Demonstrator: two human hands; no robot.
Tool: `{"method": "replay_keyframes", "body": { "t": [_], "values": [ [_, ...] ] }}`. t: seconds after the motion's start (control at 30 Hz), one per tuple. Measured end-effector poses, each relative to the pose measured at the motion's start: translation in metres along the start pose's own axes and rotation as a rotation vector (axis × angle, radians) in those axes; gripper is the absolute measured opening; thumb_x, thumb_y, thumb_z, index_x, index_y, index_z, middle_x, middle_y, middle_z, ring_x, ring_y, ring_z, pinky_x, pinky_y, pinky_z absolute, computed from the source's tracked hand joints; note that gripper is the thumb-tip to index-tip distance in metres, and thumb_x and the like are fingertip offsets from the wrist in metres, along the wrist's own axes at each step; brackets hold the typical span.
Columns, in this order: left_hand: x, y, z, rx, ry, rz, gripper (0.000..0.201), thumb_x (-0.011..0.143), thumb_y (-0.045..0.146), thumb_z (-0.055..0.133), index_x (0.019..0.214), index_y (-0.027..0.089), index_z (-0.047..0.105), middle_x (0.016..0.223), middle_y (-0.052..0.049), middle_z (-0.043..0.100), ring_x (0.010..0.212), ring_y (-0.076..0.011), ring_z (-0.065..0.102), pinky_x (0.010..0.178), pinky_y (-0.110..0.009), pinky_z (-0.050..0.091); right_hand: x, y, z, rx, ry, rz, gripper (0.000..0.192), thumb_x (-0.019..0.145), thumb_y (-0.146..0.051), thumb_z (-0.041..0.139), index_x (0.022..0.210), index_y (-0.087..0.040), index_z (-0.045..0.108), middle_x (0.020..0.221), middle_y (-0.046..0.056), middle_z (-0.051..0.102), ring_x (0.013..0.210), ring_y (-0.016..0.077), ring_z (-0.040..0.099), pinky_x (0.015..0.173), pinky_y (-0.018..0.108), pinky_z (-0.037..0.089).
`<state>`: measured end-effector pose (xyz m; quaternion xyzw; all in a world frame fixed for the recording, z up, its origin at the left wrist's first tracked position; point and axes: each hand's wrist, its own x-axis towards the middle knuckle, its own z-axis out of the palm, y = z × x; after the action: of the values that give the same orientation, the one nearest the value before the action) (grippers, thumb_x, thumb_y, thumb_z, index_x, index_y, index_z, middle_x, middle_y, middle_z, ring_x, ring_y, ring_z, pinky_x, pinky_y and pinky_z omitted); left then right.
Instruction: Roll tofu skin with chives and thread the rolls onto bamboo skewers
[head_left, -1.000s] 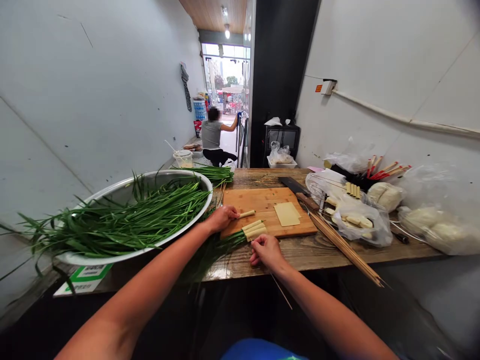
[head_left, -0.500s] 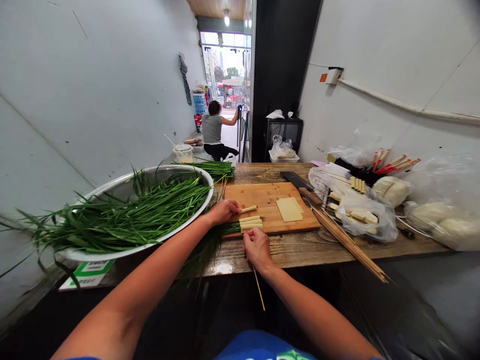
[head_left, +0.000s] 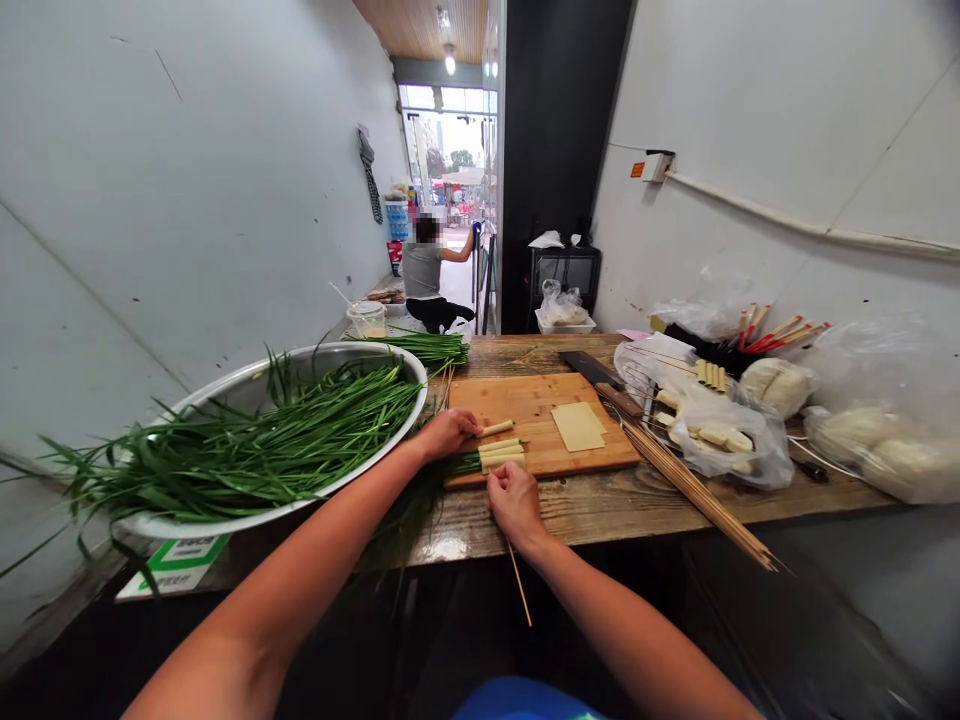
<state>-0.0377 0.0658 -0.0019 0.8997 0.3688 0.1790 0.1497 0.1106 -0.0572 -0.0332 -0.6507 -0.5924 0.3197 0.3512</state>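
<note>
Nice mix of textures here: a wooden cutting board point(head_left: 525, 395) on rough, grainy planks, smooth flat yellowish sheets point(head_left: 579, 427) lying on it, and a shiny metal basin point(head_left: 416, 372) piled with long, floppy green leaves point(head_left: 322, 440). The row of pale rolls point(head_left: 502, 452) sits near the board's front edge, neat little tubes with greens trailing out to the left. Compared to a second ago, that row has straightened up from its slant, and the thin skewer point(head_left: 519, 585) hangs steeper. Grip-wise, the left hand point(head_left: 451, 434) has its fingertips pinched on the left end of a single roll point(head_left: 498, 428), just behind the row. The right hand point(head_left: 515, 500) is curled closed around the skewer, right up by the rolls; can't tell if the tip's in one.
</note>
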Motion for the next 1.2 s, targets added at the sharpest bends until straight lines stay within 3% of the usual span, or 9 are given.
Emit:
{"method": "replay_keyframes", "body": {
  "t": [0.5, 0.63, 0.83, 0.97, 1.2],
  "values": [
    [0.002, -0.008, 0.002, 0.052, -0.023, 0.045, 0.023, 0.082, 0.014, 0.051, 0.086, 0.017, 0.073, 0.084, -0.005, 0.068, 0.072, -0.0105, 0.059, 0.067, -0.018, 0.041, 0.0, 0.002, 0.004, 0.154, 0.078, 0.024, 0.007, 0.077, -0.018, 0.045, 0.07, -0.02, 0.047, 0.046, -0.002, 0.057, 0.044, 0.0127, 0.056, 0.047, 0.021, 0.039],
    [0.003, -0.01, 0.004, 0.052, -0.003, 0.042, 0.022, 0.081, 0.014, 0.052, 0.085, 0.017, 0.074, 0.081, -0.005, 0.068, 0.07, -0.0103, 0.059, 0.066, -0.018, 0.042, -0.003, -0.001, 0.002, 0.229, 0.021, 0.077, 0.004, 0.08, -0.023, 0.045, 0.078, -0.019, 0.046, 0.047, -0.005, 0.055, 0.033, 0.0107, 0.05, 0.035, 0.019, 0.034],
    [0.002, -0.008, 0.002, 0.044, -0.011, 0.038, 0.023, 0.082, 0.015, 0.051, 0.084, 0.017, 0.074, 0.082, -0.005, 0.069, 0.072, -0.0119, 0.06, 0.067, -0.019, 0.042, -0.024, -0.003, -0.01, 0.456, -0.152, 0.16, 0.019, 0.084, -0.025, 0.04, 0.101, -0.018, 0.037, 0.047, -0.01, 0.053, 0.03, 0.012, 0.052, 0.029, 0.017, 0.034],
    [0.001, -0.005, 0.001, 0.054, -0.007, 0.045, 0.024, 0.082, 0.015, 0.05, 0.085, 0.017, 0.074, 0.085, -0.006, 0.07, 0.074, -0.0123, 0.061, 0.069, -0.02, 0.043, -0.03, -0.001, -0.013, 0.375, -0.174, 0.121, 0.014, 0.083, -0.023, 0.038, 0.094, -0.017, 0.044, 0.04, -0.01, 0.049, 0.027, 0.0108, 0.046, 0.028, 0.017, 0.03],
    [0.0, -0.005, -0.001, 0.052, 0.002, 0.058, 0.023, 0.082, 0.015, 0.05, 0.086, 0.017, 0.073, 0.085, -0.006, 0.07, 0.075, -0.0122, 0.061, 0.068, -0.019, 0.043, -0.023, 0.001, -0.005, 0.097, 0.035, -0.046, 0.012, 0.078, -0.014, 0.044, 0.076, -0.016, 0.055, 0.045, -0.003, 0.055, 0.042, 0.0112, 0.053, 0.044, 0.019, 0.035]
  ]
}}
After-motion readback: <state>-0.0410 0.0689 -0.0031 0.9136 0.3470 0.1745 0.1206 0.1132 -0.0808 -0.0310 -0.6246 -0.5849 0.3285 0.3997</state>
